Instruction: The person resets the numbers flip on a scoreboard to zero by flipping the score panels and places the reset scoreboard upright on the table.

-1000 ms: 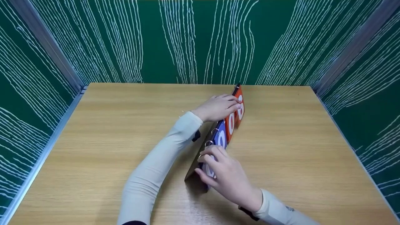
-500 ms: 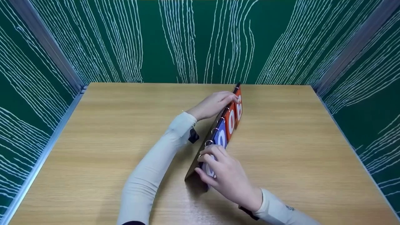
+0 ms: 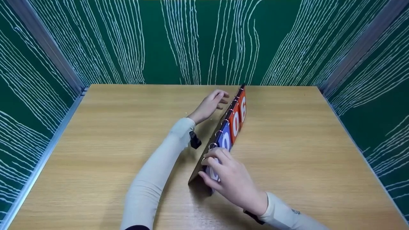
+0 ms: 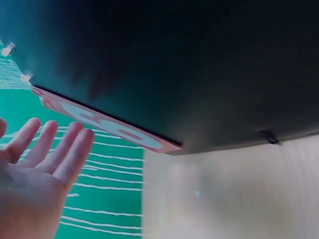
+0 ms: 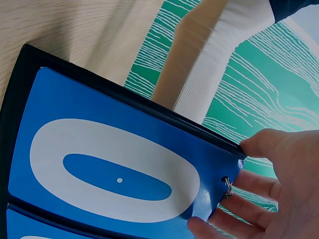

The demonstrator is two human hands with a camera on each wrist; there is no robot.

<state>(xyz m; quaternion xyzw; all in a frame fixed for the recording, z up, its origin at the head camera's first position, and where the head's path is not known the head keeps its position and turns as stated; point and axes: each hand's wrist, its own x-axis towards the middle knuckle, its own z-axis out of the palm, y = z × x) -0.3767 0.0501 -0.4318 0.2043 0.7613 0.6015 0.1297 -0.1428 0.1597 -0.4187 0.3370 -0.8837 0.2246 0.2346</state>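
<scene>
A tabletop flip scoreboard [image 3: 198, 169] stands like a tent, running away from me, its number cards facing right. At the far end hangs a red card [image 3: 243, 108] with a white 6, then a red 0 card [image 3: 235, 126] and a blue 0 card [image 3: 225, 137]. My right hand [image 3: 235, 182] grips the near end, partly covering another blue card [image 5: 117, 172] that also reads 0. Behind the scoreboard, to its left, my left hand [image 3: 209, 103] is off it with fingers loosely extended. The left wrist view shows the dark back panel [image 4: 164, 84] beyond those fingers.
The scoreboard stands on a wooden table [image 3: 303, 153]. Green walls [image 3: 153, 41] with white wavy lines enclose the table's back and both sides. Metal rings [image 3: 219, 132] run along the scoreboard's top edge.
My left hand has let go of the far red card and drawn back left over the top edge. That card, partly covered before, now hangs flat showing 6. The right hand keeps its place.
</scene>
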